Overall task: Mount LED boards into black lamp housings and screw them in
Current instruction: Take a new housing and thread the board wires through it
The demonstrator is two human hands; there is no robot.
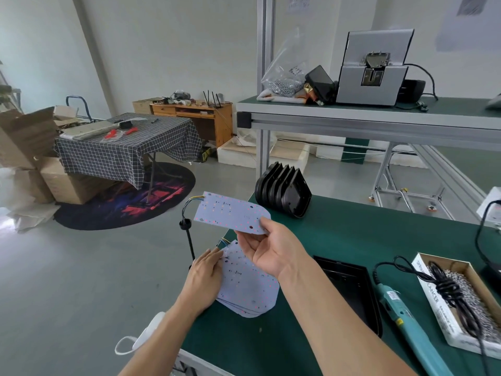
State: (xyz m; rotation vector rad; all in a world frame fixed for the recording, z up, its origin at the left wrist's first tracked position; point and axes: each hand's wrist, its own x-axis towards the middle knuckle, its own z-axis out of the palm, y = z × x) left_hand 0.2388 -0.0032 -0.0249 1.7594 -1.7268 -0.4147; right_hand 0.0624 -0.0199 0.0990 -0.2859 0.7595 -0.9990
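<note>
My right hand (267,249) pinches one LED board (230,216) raised above the counter (352,234). My left hand (207,275) rests, fingers straight, on the board stack (249,286) below; black housings (283,189) stand farther right.

One LED board (232,215) is up, above one stack of boards (250,287). Five upright housings (283,189), one flat housing (349,289). One screwdriver (412,327), one screw box (458,302).

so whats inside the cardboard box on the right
The cardboard box holds a heap of small silvery screws, with a coiled black cable lying over them. Its bottom is covered.
</note>
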